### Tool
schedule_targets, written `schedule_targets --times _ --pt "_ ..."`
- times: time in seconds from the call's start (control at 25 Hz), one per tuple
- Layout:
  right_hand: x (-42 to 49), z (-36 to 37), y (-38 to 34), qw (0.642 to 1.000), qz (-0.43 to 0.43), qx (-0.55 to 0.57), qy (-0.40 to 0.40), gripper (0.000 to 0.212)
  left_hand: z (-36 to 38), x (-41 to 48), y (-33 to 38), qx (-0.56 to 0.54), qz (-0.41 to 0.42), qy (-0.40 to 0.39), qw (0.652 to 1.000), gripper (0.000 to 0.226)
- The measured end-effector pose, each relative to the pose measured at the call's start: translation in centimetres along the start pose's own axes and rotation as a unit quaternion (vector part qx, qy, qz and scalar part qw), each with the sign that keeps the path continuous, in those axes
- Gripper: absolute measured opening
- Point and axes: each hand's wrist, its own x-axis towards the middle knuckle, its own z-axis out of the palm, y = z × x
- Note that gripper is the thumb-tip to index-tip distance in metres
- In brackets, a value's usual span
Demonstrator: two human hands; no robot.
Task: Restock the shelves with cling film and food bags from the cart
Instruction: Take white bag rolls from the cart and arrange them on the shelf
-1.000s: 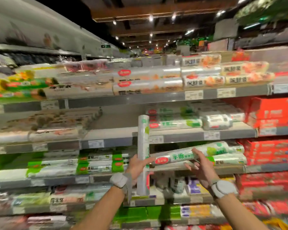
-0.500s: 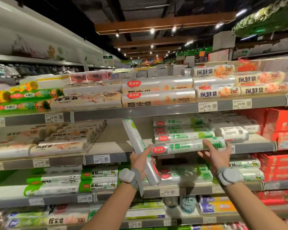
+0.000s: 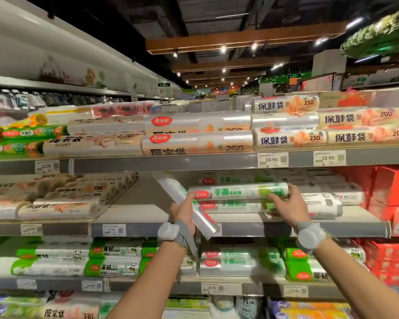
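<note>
Tilted clear roll [image 3: 171,187], gripped in our left hand [image 3: 185,211]. Level roll [image 3: 237,191] between our hands, right hand [image 3: 290,207] pinching its end: white, green lettering, red badge.

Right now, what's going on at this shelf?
A person is restocking cling film. The right hand holds the horizontal cling film roll by its right end, laying it on the stacked rolls on the middle shelf. The left hand grips the tilted cling film roll, which is not yet placed.
</note>
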Motion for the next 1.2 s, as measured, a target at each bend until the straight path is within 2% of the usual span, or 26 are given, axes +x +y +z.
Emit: schedule_targets --times 0.12,0.24,0.36,0.52,0.6,0.68,0.88,1.04,1.2 --pt "2.2 0.4 -1.1 0.993 -0.024 -0.116 0.012 0.041 0.6 2.1 0.7 0.026 0.002 -0.002 1.000 0.088" --pt "4.1 0.7 -1.9 0.988 -0.009 -0.156 -0.003 0.029 1.4 4.0 1.5 0.028 -0.015 -0.033 0.999 0.073" --pt "5.0 0.8 -2.8 0.980 0.001 -0.197 -0.026 0.035 2.2 5.5 1.2 0.027 -0.031 -0.048 0.998 0.068" --pt "6.2 1.2 -2.9 0.964 0.011 -0.261 -0.049 0.036 3.0 6.8 0.8 0.048 -0.046 -0.050 0.996 0.029" --pt "6.7 1.3 -2.9 0.954 0.004 -0.294 -0.068 0.029 3.0 7.6 0.6 0.058 -0.057 -0.059 0.995 0.031" --pt "7.2 1.4 -2.8 0.945 -0.009 -0.317 -0.078 0.023 2.7 10.0 -0.4 0.051 -0.052 -0.059 0.996 0.048" --pt "8.6 2.3 -2.4 0.908 -0.022 -0.399 -0.126 0.037 2.4 9.8 -0.1 0.056 -0.054 -0.059 0.995 0.041" --pt "8.3 2.8 -2.0 0.903 -0.113 -0.399 -0.116 0.053 2.3 9.6 -0.1 0.035 -0.068 -0.062 0.995 0.041" --pt "8.3 2.6 -1.4 0.887 -0.147 -0.426 -0.099 0.052 2.8 7.1 0.5 0.035 -0.059 -0.066 0.996 0.012"
